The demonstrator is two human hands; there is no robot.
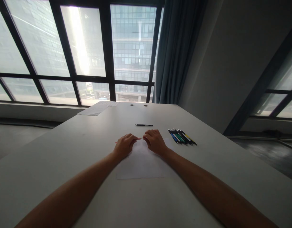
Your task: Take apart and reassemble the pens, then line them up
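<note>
My left hand (125, 145) is closed around a slim pink pen (138, 138). Its front end points right, and a bit of its back end shows left of the hand. Facing it, my right hand (155, 141) has its fingers pinched together at the pen's thin tip; whatever lies between those fingers is too small to make out. Both hands are just above a white sheet of paper (142, 166) on the table. Beyond them lies a single black pen (144, 125). To the right of my right hand, several pens (182, 137) with dark, blue, green and yellow parts lie side by side.
The long white table (88, 190) stretches away toward the windows. More paper sheets (94, 109) lie at its far left edge. Two round dark fittings (146, 105) sit near the far end. A blue-grey curtain (176, 53) hangs behind, beside a wall.
</note>
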